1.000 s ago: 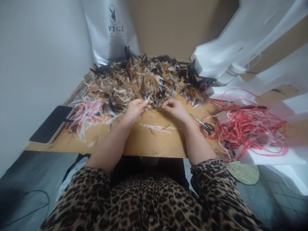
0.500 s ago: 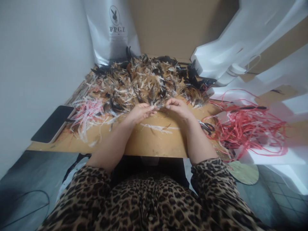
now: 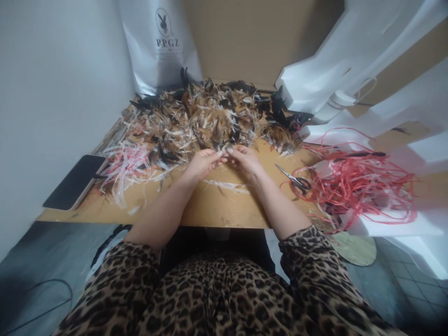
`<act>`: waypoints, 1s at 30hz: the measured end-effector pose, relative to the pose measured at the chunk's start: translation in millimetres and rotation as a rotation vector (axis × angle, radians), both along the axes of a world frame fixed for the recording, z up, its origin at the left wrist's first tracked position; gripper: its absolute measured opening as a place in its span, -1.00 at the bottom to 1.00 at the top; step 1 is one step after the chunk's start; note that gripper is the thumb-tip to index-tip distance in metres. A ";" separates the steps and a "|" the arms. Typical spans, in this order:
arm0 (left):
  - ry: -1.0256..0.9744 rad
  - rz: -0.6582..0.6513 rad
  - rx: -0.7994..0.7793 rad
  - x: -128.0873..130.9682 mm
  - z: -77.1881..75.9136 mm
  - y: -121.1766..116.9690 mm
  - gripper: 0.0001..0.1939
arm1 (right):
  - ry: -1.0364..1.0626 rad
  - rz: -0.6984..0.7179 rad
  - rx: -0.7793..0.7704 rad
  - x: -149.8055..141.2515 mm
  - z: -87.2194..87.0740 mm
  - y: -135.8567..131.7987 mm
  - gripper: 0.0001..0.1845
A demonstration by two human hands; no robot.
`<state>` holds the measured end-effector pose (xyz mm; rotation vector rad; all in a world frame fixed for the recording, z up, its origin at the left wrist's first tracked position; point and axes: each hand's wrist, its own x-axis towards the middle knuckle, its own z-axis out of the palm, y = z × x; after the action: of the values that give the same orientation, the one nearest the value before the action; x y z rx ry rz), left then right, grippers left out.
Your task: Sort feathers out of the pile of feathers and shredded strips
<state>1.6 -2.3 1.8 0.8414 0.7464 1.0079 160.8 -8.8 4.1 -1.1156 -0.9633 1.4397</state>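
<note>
My left hand (image 3: 206, 162) is closed in a pinch at the front edge of a heap of brown, white and black feathers (image 3: 213, 114). A small feather (image 3: 224, 148) shows faintly at its fingertips, mostly hidden by the fingers. Against it, nearly fingertip to fingertip, my right hand (image 3: 242, 158) pinches at the same small feather. Just below both hands, thin white strips (image 3: 227, 185) lie on the tan tabletop (image 3: 217, 210).
Scissors (image 3: 296, 180) and a tangle of red ribbon strips (image 3: 364, 186) lie to the right. On the left are pink and white strips (image 3: 126, 163) and a phone (image 3: 75, 183). A white printed bag (image 3: 164, 51) and white foam pieces (image 3: 315, 84) stand behind.
My right hand has moved left until its fingertips meet those of my left hand, uncovering the scissors. My left hand has stayed almost in place.
</note>
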 end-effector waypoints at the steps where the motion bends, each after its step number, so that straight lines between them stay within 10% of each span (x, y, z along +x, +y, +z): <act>1: 0.009 -0.007 -0.003 0.2 0.2 -0.6 -0.93 | 0.017 -0.007 0.006 -1.3 -1.6 0.5 -0.59; 30: 0.179 -0.083 -0.020 2.7 -0.9 -3.7 -0.81 | -0.233 -0.050 0.221 3.1 11.5 -5.9 -0.71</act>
<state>4.4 -6.0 0.9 0.9468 0.8650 0.8574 163.9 -14.7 15.6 -1.1494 -1.2179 1.1486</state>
